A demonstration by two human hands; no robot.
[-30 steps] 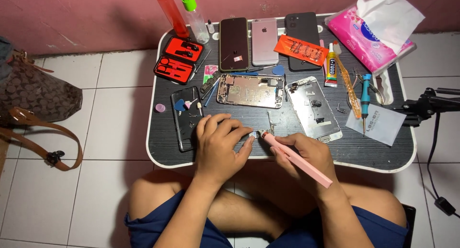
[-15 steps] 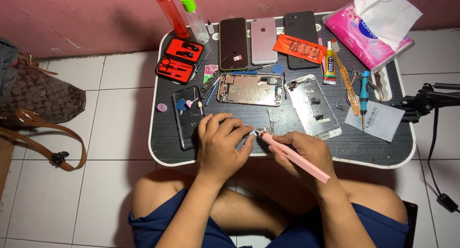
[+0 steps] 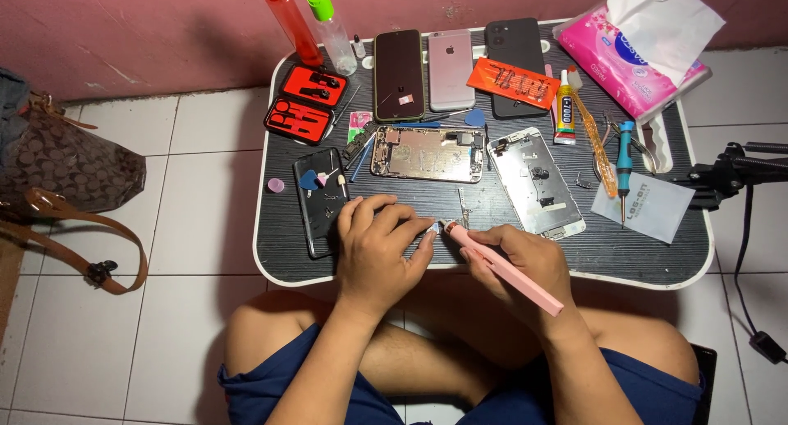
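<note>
At the tabletop's (image 3: 640, 257) near edge, the left hand (image 3: 379, 248) pinches a tiny part (image 3: 432, 226); the right hand (image 3: 525, 261) grips a pink tool (image 3: 501, 265) — a slip could flick the part off the edge.

Left hand (image 3: 379, 248) is resting palm down, fingers curled inward, fingertips pinching together toward the right. Right hand (image 3: 521, 265) is lying just beside it, fingers closing in a pen-style grip, wrist angling back. Both forearms are extending forward over crossed legs.
</note>
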